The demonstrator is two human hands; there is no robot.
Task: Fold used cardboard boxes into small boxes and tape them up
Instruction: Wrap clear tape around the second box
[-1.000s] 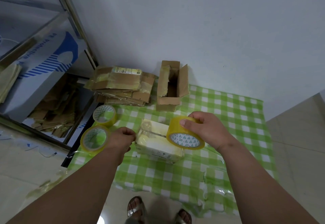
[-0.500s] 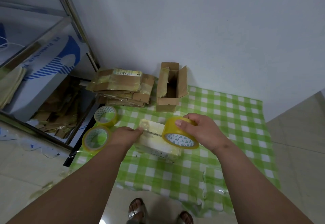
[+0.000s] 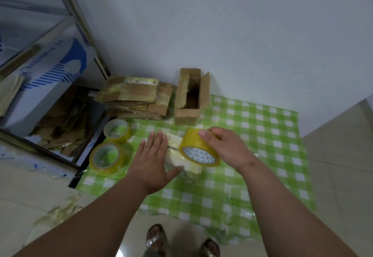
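Head view: left hand (image 3: 153,162) is pressing flat, fingers spread, on the small box (image 3: 185,165); right hand (image 3: 224,147) is gripping the tape roll (image 3: 198,148).

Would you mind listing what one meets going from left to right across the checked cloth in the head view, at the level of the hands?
Nearer spare tape roll → left hand pressing flat on the small taped box → held tape roll → right hand gripping it → bare green checked cloth.

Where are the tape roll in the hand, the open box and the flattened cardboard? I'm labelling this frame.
tape roll (image 3: 198,147): head view, yellow outer band.
open box (image 3: 186,116): head view, near end wall.
flattened cardboard (image 3: 139,92): head view, top sheet.
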